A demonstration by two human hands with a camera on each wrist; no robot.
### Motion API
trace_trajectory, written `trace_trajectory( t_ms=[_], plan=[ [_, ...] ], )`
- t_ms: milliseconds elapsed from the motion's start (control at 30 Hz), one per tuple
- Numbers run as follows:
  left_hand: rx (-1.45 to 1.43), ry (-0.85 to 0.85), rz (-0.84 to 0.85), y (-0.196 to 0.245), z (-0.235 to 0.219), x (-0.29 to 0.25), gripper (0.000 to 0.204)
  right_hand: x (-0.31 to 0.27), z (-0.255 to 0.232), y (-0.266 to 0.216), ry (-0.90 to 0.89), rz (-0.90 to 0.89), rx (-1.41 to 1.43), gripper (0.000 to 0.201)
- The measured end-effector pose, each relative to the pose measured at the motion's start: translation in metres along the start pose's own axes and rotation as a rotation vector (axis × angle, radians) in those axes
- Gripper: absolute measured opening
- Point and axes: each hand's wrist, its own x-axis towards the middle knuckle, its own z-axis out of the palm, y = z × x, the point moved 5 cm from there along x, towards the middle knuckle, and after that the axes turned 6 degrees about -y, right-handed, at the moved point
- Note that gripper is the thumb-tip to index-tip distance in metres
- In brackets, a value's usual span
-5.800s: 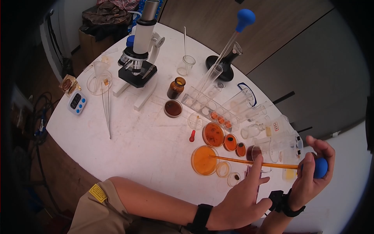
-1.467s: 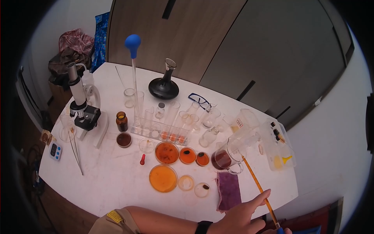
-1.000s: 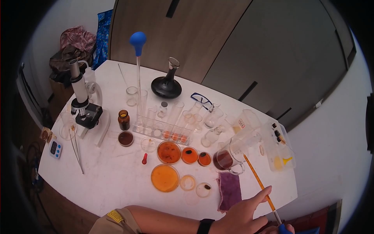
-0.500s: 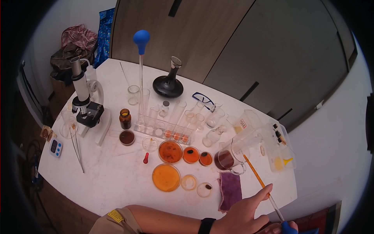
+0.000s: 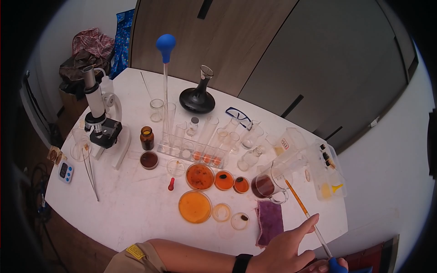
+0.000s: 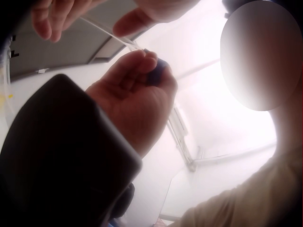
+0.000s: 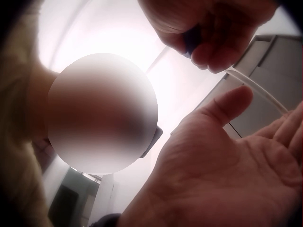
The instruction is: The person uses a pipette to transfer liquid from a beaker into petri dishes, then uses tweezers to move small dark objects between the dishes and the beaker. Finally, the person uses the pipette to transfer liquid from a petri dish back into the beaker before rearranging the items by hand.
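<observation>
From the lower left my left arm reaches across; its hand touches the long glass pipette near a raised digit. The left palm and fingers look spread in the right wrist view. At the pipette's upper end my right hand grips the blue bulb; in the left wrist view its fingers curl round it. Orange liquid fills the pipette's lower part. The lower tip meets the clear jug in view, which holds dark red liquid; whether it is inside is unclear.
Orange dishes, a tube rack and a purple cloth lie left of the pipette. A clear box stands right. Further back are a dark flask, goggles and a microscope.
The pipette has moved from the orange dish over to the jug. Its orange column has shortened towards the tip, and more of the bulb shows. Over the last half second both hands barely moved.
</observation>
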Motion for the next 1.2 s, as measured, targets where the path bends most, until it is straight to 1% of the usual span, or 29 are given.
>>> trace_trajectory(
  t_ms=[100,133,200,233,467,533,600,633,667,700,867,933,1000,1100,1200],
  plan=[
    [0.002,-0.001,-0.004,0.0,0.0,-0.001,0.08,-0.001,0.001,0.0,-0.002,-0.002,0.004,0.049],
    [0.003,0.0,-0.004,-0.007,0.002,0.002,0.08,-0.001,0.001,0.0,-0.001,-0.001,0.006,0.048],
    [0.164,0.205,0.293,-0.007,-0.001,0.004,0.073,-0.001,0.002,0.0,0.004,-0.001,0.003,0.048],
    [0.164,0.205,0.294,-0.009,-0.001,0.004,0.073,-0.001,0.002,0.0,0.009,-0.003,0.0,0.048],
    [0.162,0.203,0.285,-0.009,-0.001,0.003,0.074,-0.003,-0.002,0.0,0.04,-0.001,-0.022,0.049],
    [0.16,0.207,0.287,0.004,-0.004,0.001,0.074,-0.004,-0.002,0.0,0.039,0.006,-0.008,0.049],
    [-0.021,-0.003,-0.036,0.004,0.0,-0.002,0.08,-0.004,-0.001,0.0,0.043,0.004,-0.015,0.049],
    [-0.02,-0.004,-0.036,-0.003,0.002,0.001,0.08,-0.004,0.0,0.0,0.048,0.002,-0.021,0.049],
    [0.067,0.101,0.12,-0.009,0.001,0.004,0.076,-0.004,-0.001,-0.001,0.048,0.002,-0.021,0.049],
    [0.154,0.205,0.275,-0.005,-0.002,0.003,0.074,-0.004,-0.001,-0.001,0.049,0.007,-0.032,0.049],
    [0.15,0.203,0.268,-0.008,-0.001,0.003,0.075,-0.004,-0.002,-0.001,0.049,0.005,-0.058,0.05],
    [0.148,0.204,0.273,0.005,-0.004,0.0,0.075,-0.005,-0.003,-0.001,0.042,0.002,-0.056,0.05],
    [-0.027,-0.01,-0.046,0.006,0.0,-0.002,0.08,-0.005,-0.003,-0.002,0.045,0.007,-0.046,0.05],
    [-0.017,0.0,-0.011,0.005,0.001,-0.002,0.079,-0.005,-0.002,-0.002,0.044,0.008,-0.041,0.05],
    [-0.027,0.006,-0.013,0.006,0.0,-0.002,0.079,-0.005,-0.002,-0.002,0.041,0.003,-0.045,0.05]
  ],
)
